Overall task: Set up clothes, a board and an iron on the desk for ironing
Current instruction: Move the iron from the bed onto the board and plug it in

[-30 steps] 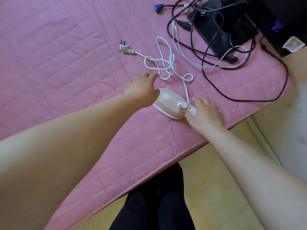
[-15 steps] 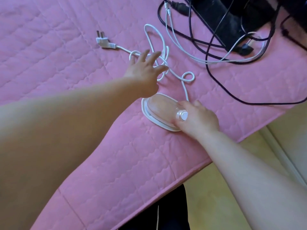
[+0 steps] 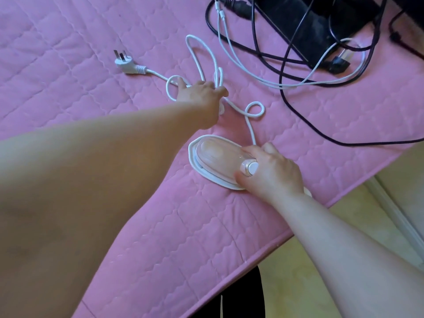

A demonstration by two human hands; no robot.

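Two hands on a small iron and its cord, on a pink quilted pad.

The right hand (image 3: 273,173) curls round the dial end of the iron (image 3: 215,160), lying flat just right of frame centre, long axis running upper left to lower right. The left hand (image 3: 202,95) closes on the bunched white cord (image 3: 250,125) above it. The plug (image 3: 125,63) lies at upper left, prongs pointing up-left. Dark cables (image 3: 284,72) sprawl at upper right.

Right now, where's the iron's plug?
Head view, upper left: the white plug lies loose on the pink quilted pad, left of and beyond the left hand, which grips the bunched white cord.
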